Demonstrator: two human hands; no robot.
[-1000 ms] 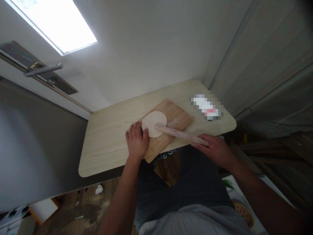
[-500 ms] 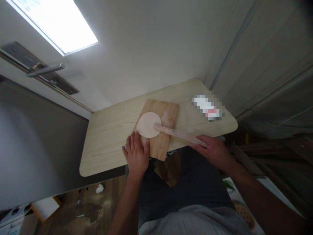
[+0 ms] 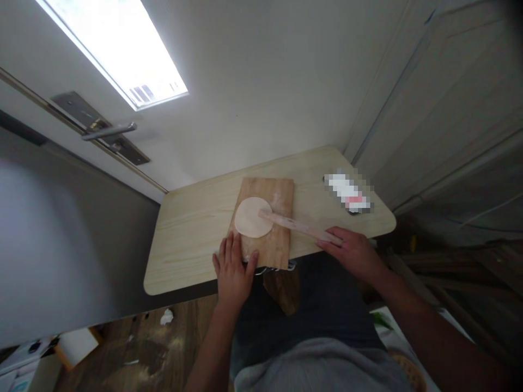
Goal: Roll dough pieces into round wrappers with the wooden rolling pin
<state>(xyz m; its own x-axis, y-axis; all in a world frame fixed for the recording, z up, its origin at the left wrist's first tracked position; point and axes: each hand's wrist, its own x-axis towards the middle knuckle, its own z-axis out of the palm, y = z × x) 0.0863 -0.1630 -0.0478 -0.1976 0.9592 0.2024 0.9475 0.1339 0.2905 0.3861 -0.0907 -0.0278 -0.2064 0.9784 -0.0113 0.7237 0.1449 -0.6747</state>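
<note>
A flat, round sheet of dough [image 3: 250, 220] lies on a wooden board [image 3: 267, 188] dusted with flour. My right hand [image 3: 353, 251] is closed around one end of a wooden rolling pin [image 3: 304, 227]. The pin's other end rests over the right side of the dough. At the near left of the board, my left hand [image 3: 236, 267] lies with its fingers spread, its fingertips on or at the board's edge just below the dough. Nothing shows in its grasp.
The board sits on a pale wooden table [image 3: 192, 234] with rounded corners, against a white door with a metal handle [image 3: 110, 132]. A pixelated object [image 3: 348, 191] lies at the table's right. Crumpled white paper [image 3: 166, 317] is on the floor.
The board has turned slightly counterclockwise, its near end shifting right along with my left hand. My right hand keeps its hold on the rolling pin. The camera view has shifted a little.
</note>
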